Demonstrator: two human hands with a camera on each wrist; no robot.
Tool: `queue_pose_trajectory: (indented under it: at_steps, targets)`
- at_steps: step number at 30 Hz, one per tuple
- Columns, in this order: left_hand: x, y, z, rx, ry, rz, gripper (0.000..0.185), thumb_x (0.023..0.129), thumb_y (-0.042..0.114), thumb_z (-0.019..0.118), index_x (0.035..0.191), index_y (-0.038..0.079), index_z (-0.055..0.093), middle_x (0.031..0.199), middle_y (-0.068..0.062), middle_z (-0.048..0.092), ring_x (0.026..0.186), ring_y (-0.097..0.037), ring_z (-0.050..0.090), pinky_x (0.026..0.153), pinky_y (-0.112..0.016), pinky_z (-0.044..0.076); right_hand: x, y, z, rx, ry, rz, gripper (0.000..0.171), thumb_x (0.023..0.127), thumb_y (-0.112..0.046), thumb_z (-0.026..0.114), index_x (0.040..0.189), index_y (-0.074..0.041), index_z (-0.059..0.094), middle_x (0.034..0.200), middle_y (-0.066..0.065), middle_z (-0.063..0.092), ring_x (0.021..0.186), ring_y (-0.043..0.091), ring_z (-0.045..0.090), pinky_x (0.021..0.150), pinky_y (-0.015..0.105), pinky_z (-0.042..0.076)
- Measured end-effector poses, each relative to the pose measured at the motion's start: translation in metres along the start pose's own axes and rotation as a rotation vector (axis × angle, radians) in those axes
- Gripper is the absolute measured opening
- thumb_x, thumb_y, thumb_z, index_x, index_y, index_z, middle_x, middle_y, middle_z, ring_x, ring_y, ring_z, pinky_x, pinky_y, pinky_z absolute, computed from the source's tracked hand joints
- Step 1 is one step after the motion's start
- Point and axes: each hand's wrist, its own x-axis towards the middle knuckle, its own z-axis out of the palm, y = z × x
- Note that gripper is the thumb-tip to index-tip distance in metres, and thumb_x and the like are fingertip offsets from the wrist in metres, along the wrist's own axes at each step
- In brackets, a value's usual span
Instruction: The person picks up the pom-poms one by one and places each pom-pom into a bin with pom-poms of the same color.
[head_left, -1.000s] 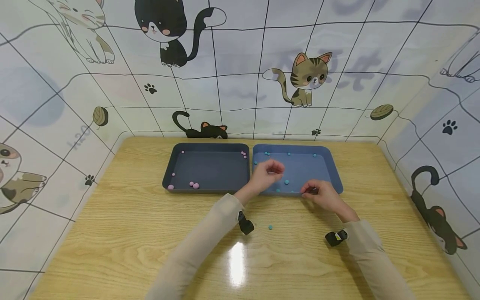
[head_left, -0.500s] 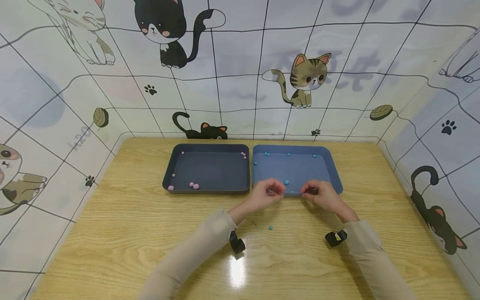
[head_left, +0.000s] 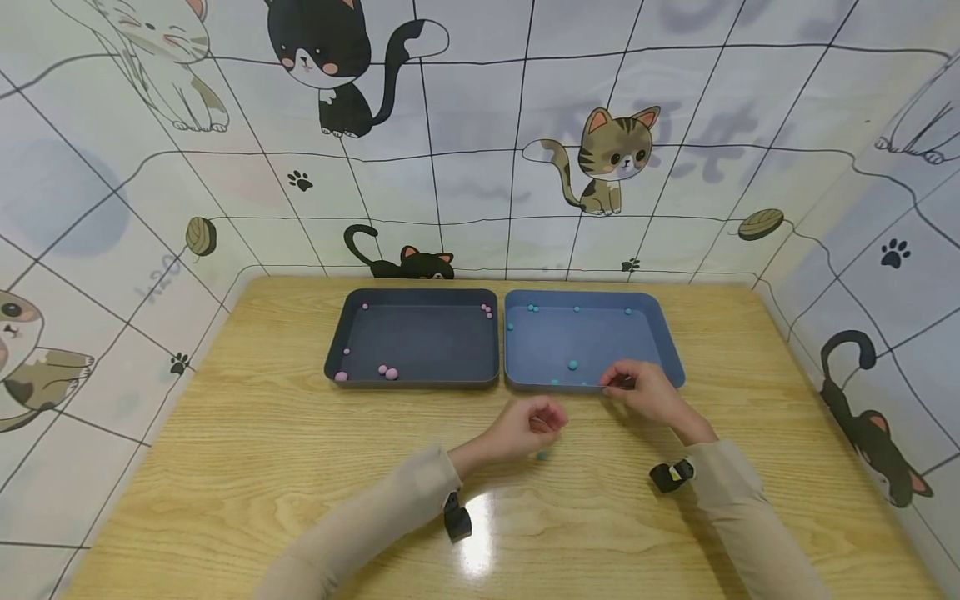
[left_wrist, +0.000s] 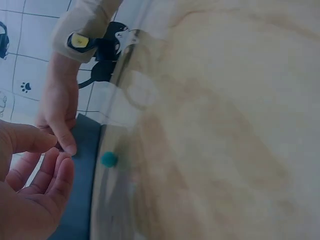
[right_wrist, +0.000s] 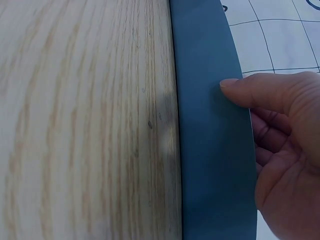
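moved: left hand (head_left: 528, 427) had pulled back out of the blue tray (head_left: 667, 346) to the near table (head_left: 225, 467), now right over the loose teal ball (head_left: 542, 456)
left hand grip: fingers loosely curled, nothing in them, probably lining up a pinch
right hand (head_left: 641, 389): thumb pressed on the tray's near rim, likely steadying it; fingers curled, can't tell if they held anything
teal balls: about eight in the tray, one loose on the table
dark tray (head_left: 336, 350), on the left: about eight pink balls (head_left: 388, 371)
trays: two, side by side

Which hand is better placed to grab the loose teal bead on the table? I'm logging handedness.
Left hand: it hovers just above the teal bead, while the right hand rests on the blue tray.
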Motion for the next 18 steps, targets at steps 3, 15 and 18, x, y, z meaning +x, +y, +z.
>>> queue_pose_trajectory:
  at_steps: [3,15,18]
  targets:
    - [-0.003,-0.005,0.001,0.010,-0.019,-0.009,0.019,0.080,-0.019,0.055,0.098,-0.015,0.059,0.097,-0.029,0.061,0.090,-0.031,0.060,0.078,-0.020,0.051,0.000,0.000,0.000,-0.003,0.001,0.004,0.009,0.079,0.006,0.069,0.081,-0.003,0.066,0.080,0.004,0.065,0.073,0.013,0.060,0.063,0.024,0.052]
    - [-0.009,-0.039,0.008,0.059,-0.016,-0.025,0.025,0.076,-0.017,0.058,0.099,-0.005,0.061,0.097,-0.015,0.063,0.086,-0.016,0.059,0.079,-0.021,0.050,0.001,0.001,0.000,-0.004,-0.013,0.024,0.008,0.080,0.005,0.069,0.081,-0.002,0.066,0.080,0.009,0.065,0.073,0.009,0.059,0.063,0.024,0.052]
    - [-0.011,-0.038,0.009,0.088,-0.028,-0.015,0.029,0.074,-0.018,0.056,0.100,-0.006,0.061,0.098,-0.015,0.062,0.087,-0.016,0.058,0.079,-0.021,0.050,0.001,0.001,0.000,-0.004,-0.022,0.032,0.007,0.080,0.003,0.070,0.083,-0.003,0.067,0.081,0.007,0.065,0.073,0.009,0.059,0.064,0.024,0.052]
